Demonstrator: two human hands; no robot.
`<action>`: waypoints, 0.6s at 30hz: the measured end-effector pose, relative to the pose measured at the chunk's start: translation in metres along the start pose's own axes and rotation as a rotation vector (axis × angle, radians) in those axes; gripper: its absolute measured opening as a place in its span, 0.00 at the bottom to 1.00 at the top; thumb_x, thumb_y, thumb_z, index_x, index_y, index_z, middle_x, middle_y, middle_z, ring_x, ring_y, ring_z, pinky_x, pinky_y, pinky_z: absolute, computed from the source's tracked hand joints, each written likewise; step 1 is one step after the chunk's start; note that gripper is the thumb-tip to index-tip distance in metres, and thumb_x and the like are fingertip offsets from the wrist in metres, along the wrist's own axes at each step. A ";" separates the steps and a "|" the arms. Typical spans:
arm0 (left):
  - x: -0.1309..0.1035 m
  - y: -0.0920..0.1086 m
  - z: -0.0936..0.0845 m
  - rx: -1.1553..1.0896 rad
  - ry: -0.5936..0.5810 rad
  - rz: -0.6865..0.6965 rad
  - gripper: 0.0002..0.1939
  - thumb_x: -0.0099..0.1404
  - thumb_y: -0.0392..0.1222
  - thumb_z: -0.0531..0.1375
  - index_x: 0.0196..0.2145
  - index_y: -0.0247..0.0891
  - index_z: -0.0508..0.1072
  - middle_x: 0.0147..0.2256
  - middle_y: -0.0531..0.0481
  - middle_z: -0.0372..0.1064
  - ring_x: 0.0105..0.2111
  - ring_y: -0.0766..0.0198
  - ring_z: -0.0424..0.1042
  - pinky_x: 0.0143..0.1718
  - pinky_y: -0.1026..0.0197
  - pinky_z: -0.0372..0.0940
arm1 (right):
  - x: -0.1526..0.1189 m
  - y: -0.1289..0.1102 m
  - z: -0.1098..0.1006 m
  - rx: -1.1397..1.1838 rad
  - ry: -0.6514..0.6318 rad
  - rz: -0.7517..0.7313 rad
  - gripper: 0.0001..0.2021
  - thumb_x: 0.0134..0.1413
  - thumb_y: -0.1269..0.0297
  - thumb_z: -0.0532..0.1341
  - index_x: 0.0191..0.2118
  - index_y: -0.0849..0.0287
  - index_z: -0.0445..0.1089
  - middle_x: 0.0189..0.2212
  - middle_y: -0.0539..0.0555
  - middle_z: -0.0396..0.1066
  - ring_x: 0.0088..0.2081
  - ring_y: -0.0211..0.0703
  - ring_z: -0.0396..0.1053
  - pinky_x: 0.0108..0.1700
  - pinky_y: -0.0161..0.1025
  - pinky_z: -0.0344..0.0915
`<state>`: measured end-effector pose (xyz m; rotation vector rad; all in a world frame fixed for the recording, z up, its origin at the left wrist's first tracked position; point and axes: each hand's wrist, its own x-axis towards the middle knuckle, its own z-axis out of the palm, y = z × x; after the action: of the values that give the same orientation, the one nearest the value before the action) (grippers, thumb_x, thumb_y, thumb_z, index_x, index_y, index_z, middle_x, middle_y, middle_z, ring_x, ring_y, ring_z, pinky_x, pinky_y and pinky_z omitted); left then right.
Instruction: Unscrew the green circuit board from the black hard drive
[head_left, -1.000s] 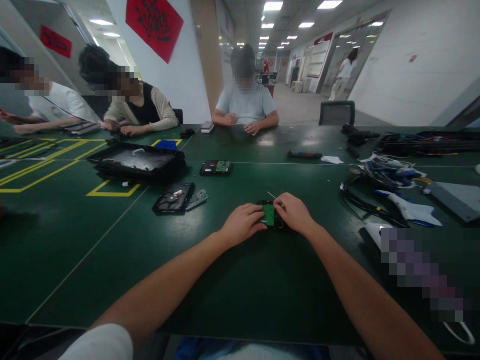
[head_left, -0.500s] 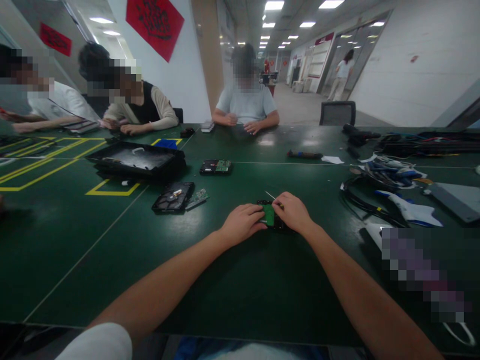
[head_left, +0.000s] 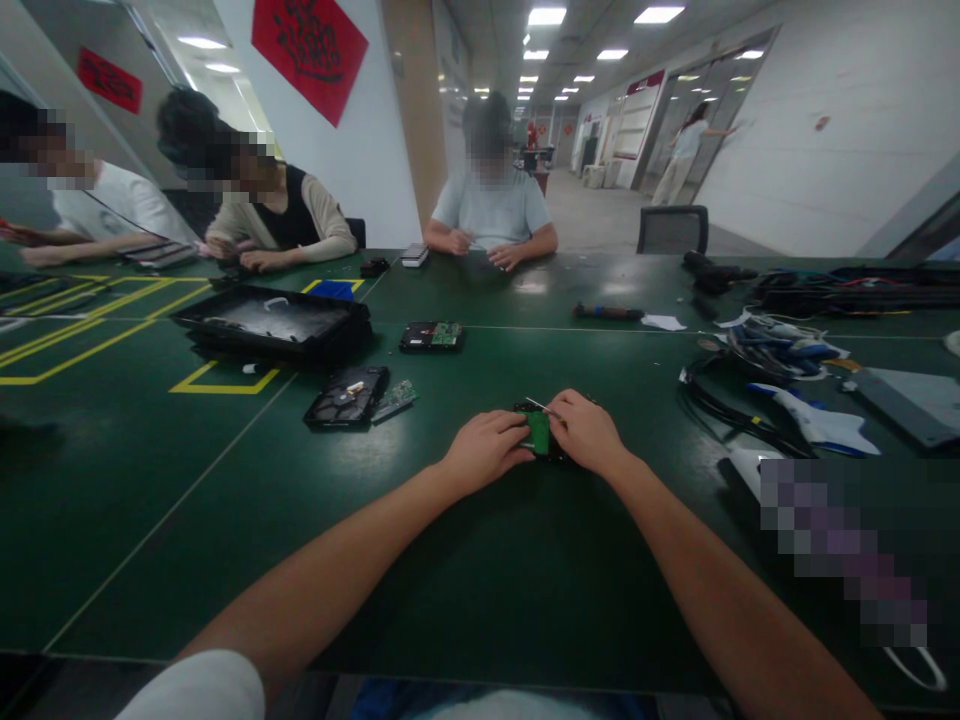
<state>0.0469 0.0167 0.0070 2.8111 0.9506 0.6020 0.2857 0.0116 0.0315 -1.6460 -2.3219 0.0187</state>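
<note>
A small hard drive with a green circuit board point(head_left: 539, 433) facing up lies on the green table before me. My left hand point(head_left: 486, 448) grips its left side, fingers over the top and thumb along the near edge. At the drive's right side, my right hand point(head_left: 586, 428) is closed around a thin tool with a slim metal shaft point(head_left: 536, 404). That shaft points left, low over the far edge of the board. My fingers hide the tool's handle, so its exact kind cannot be made out.
Left of my hands lie an opened drive point(head_left: 347, 396), a loose circuit board point(head_left: 394, 400) and another hard drive point(head_left: 431, 335). A black tray point(head_left: 274, 320) stands farther left. Cables point(head_left: 780, 345), a screwdriver-like tool point(head_left: 607, 311) and a grey box point(head_left: 907, 405) are rightward. People sit opposite.
The tool's shaft has tipped lower and lies flatter over the board, as my right hand has turned slightly. My left hand stays on the drive. A distant person has stretched out an arm.
</note>
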 end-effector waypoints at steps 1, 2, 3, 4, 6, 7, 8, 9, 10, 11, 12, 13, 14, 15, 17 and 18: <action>0.000 0.000 0.000 -0.001 -0.001 -0.002 0.23 0.76 0.57 0.56 0.59 0.42 0.76 0.62 0.41 0.71 0.62 0.47 0.71 0.62 0.42 0.68 | -0.001 0.001 0.000 0.010 0.002 -0.002 0.13 0.71 0.66 0.54 0.45 0.57 0.77 0.51 0.58 0.75 0.44 0.47 0.75 0.42 0.43 0.71; 0.000 0.000 0.000 -0.002 -0.002 -0.002 0.23 0.76 0.57 0.56 0.59 0.42 0.76 0.62 0.42 0.71 0.62 0.47 0.71 0.62 0.42 0.68 | -0.002 0.001 0.000 0.020 0.004 -0.002 0.13 0.71 0.67 0.54 0.45 0.57 0.77 0.51 0.57 0.75 0.44 0.47 0.75 0.43 0.43 0.71; 0.001 0.000 0.000 -0.002 -0.003 -0.001 0.22 0.76 0.57 0.56 0.58 0.43 0.76 0.62 0.42 0.71 0.62 0.47 0.71 0.62 0.42 0.68 | -0.003 0.002 0.000 0.030 0.007 0.000 0.13 0.71 0.67 0.54 0.45 0.57 0.77 0.51 0.57 0.75 0.44 0.47 0.75 0.43 0.43 0.71; 0.001 0.000 0.000 0.001 -0.002 0.002 0.22 0.76 0.57 0.56 0.58 0.42 0.76 0.62 0.41 0.71 0.61 0.47 0.71 0.61 0.42 0.68 | -0.003 0.002 0.000 0.040 0.012 0.004 0.13 0.71 0.68 0.54 0.45 0.57 0.77 0.51 0.57 0.76 0.44 0.47 0.75 0.43 0.43 0.71; 0.001 0.000 0.000 0.010 0.001 0.010 0.23 0.76 0.57 0.56 0.58 0.41 0.76 0.62 0.41 0.71 0.61 0.47 0.71 0.61 0.42 0.69 | -0.004 0.003 0.002 0.062 0.024 0.009 0.13 0.70 0.68 0.54 0.45 0.57 0.77 0.51 0.57 0.76 0.44 0.46 0.75 0.44 0.43 0.71; 0.001 -0.001 0.000 0.015 0.003 0.013 0.23 0.77 0.57 0.56 0.58 0.41 0.76 0.62 0.40 0.71 0.61 0.47 0.71 0.61 0.42 0.69 | -0.004 0.004 0.003 0.071 0.031 0.012 0.13 0.70 0.67 0.54 0.45 0.57 0.77 0.51 0.57 0.76 0.44 0.47 0.75 0.44 0.43 0.71; 0.001 -0.001 0.001 0.020 0.006 0.016 0.23 0.77 0.57 0.56 0.58 0.41 0.76 0.62 0.40 0.71 0.61 0.47 0.71 0.61 0.42 0.69 | -0.004 0.005 0.004 0.080 0.037 0.017 0.12 0.70 0.67 0.54 0.45 0.57 0.77 0.51 0.57 0.76 0.45 0.47 0.75 0.44 0.44 0.71; 0.001 -0.001 0.002 0.025 0.011 0.019 0.22 0.77 0.57 0.56 0.58 0.41 0.76 0.62 0.41 0.72 0.61 0.47 0.72 0.61 0.42 0.69 | -0.004 0.006 0.005 0.089 0.042 0.021 0.12 0.70 0.67 0.54 0.45 0.57 0.76 0.51 0.57 0.76 0.45 0.47 0.75 0.44 0.44 0.71; 0.001 -0.002 0.003 0.030 0.018 0.025 0.22 0.76 0.57 0.57 0.57 0.41 0.76 0.61 0.41 0.72 0.61 0.47 0.72 0.61 0.43 0.69 | -0.004 0.007 0.006 0.097 0.047 0.024 0.12 0.70 0.67 0.54 0.46 0.57 0.76 0.51 0.57 0.75 0.45 0.48 0.75 0.44 0.44 0.71; 0.001 -0.002 0.003 0.036 0.027 0.033 0.22 0.76 0.56 0.57 0.57 0.41 0.76 0.61 0.40 0.72 0.60 0.47 0.72 0.60 0.43 0.70 | -0.004 0.007 0.007 0.105 0.054 0.028 0.12 0.70 0.67 0.54 0.48 0.56 0.76 0.51 0.58 0.75 0.46 0.49 0.74 0.45 0.45 0.71; 0.001 -0.002 0.004 0.043 0.036 0.043 0.22 0.77 0.56 0.57 0.57 0.40 0.76 0.61 0.40 0.72 0.60 0.47 0.72 0.60 0.43 0.70 | -0.004 0.008 0.007 0.115 0.061 0.032 0.12 0.70 0.67 0.54 0.48 0.56 0.75 0.51 0.58 0.75 0.46 0.49 0.74 0.46 0.46 0.70; 0.001 -0.002 0.004 0.052 0.042 0.053 0.22 0.77 0.56 0.57 0.57 0.39 0.76 0.60 0.40 0.72 0.60 0.47 0.72 0.59 0.43 0.71 | -0.004 0.008 0.007 0.128 0.071 0.037 0.12 0.69 0.68 0.54 0.49 0.56 0.74 0.50 0.58 0.75 0.47 0.50 0.74 0.46 0.46 0.70; 0.001 -0.002 0.004 0.062 0.046 0.063 0.22 0.77 0.55 0.56 0.57 0.38 0.76 0.60 0.39 0.72 0.60 0.47 0.72 0.59 0.43 0.71 | -0.004 0.008 0.007 0.142 0.083 0.046 0.11 0.68 0.68 0.55 0.49 0.55 0.74 0.50 0.58 0.74 0.47 0.50 0.74 0.47 0.46 0.70; 0.001 -0.002 0.004 0.072 0.046 0.072 0.22 0.77 0.55 0.56 0.57 0.37 0.76 0.60 0.39 0.72 0.59 0.47 0.72 0.59 0.43 0.71 | -0.004 0.009 0.007 0.159 0.099 0.063 0.10 0.67 0.68 0.55 0.48 0.55 0.73 0.49 0.58 0.74 0.47 0.50 0.74 0.47 0.47 0.69; 0.000 -0.001 0.002 0.089 0.038 0.091 0.22 0.77 0.55 0.56 0.57 0.36 0.75 0.60 0.38 0.72 0.59 0.47 0.72 0.58 0.44 0.72 | -0.005 0.009 0.007 0.204 0.141 0.112 0.08 0.64 0.68 0.57 0.47 0.56 0.70 0.48 0.58 0.72 0.45 0.50 0.73 0.46 0.46 0.69; 0.000 -0.001 0.002 0.095 0.034 0.100 0.22 0.77 0.55 0.56 0.57 0.36 0.75 0.60 0.38 0.71 0.59 0.47 0.72 0.58 0.44 0.72 | -0.005 0.010 0.006 0.232 0.165 0.136 0.09 0.62 0.69 0.58 0.47 0.56 0.68 0.47 0.59 0.70 0.44 0.49 0.72 0.45 0.46 0.70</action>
<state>0.0472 0.0172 0.0053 2.9565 0.8711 0.6341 0.2947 0.0114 0.0224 -1.6188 -2.0013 0.1677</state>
